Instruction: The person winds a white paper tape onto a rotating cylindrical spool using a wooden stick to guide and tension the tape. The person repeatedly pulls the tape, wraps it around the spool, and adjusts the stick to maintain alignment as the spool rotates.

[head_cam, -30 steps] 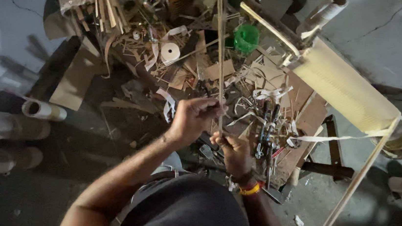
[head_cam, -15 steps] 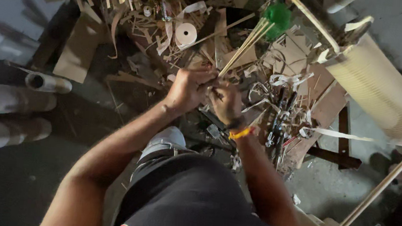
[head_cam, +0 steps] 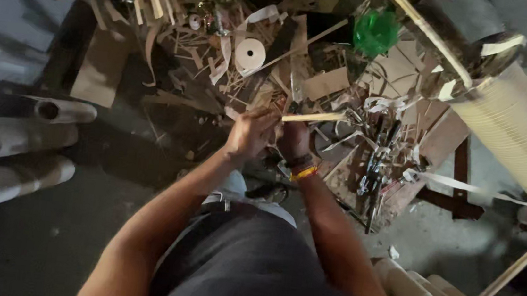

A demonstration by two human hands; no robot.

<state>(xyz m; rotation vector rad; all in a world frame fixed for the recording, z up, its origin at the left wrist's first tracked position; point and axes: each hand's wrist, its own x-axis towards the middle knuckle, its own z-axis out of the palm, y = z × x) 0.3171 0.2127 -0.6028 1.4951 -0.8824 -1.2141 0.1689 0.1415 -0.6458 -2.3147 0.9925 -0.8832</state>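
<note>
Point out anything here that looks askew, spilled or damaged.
The workbench is buried in a disorderly heap of wood offcuts and loose tape strips, with a tape roll lying among them. One strip of tape trails off the edge. Both hands, left hand and right hand, grip a thin wooden stick held level.

Head view, steeply downward, close overhead

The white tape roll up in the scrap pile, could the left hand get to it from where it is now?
Probably yes: the white tape roll lies exposed atop the scraps, beyond the left hand, though that hand grips the wooden sticks.
</note>
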